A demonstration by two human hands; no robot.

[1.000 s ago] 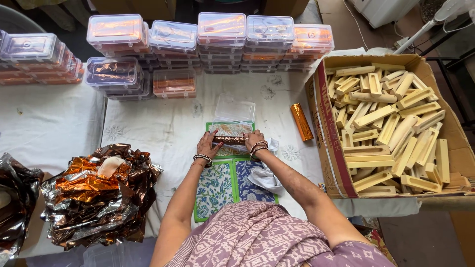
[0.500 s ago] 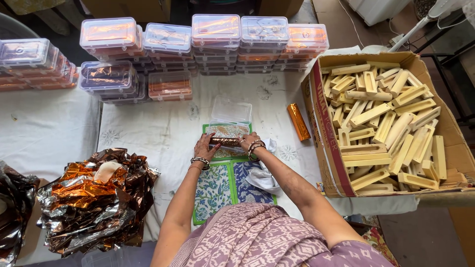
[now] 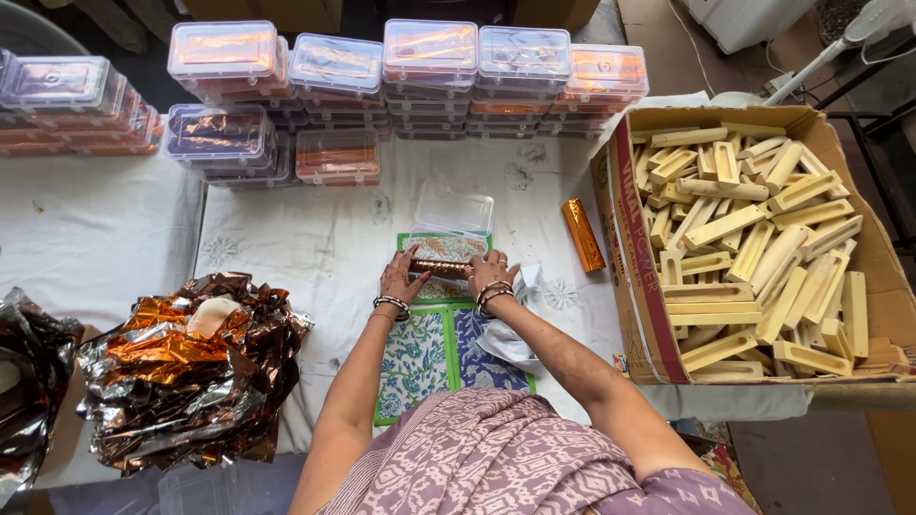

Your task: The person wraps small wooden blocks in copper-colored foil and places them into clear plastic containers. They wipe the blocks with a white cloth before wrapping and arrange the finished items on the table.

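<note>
Left hand and right hand clamped on ends of foil-wrapped bar, over patterned mat; open white cloth left, cardboard box edge right

Tabletop: covered in white cloth with faint embroidered motifs, a seam running near to far left of centre.

Far edge: stacks of clear plastic lidded boxes in rows, with more stacks at far left.

Near left: heap of crumpled copper and silver foil sheets; a second heap at the left edge.

Right: open cardboard carton filled with pale wooden blocks.

Far right: bare floor, white cable and white stand, dark metal frame.

Light: even, soft daylight with weak shadows.
</note>
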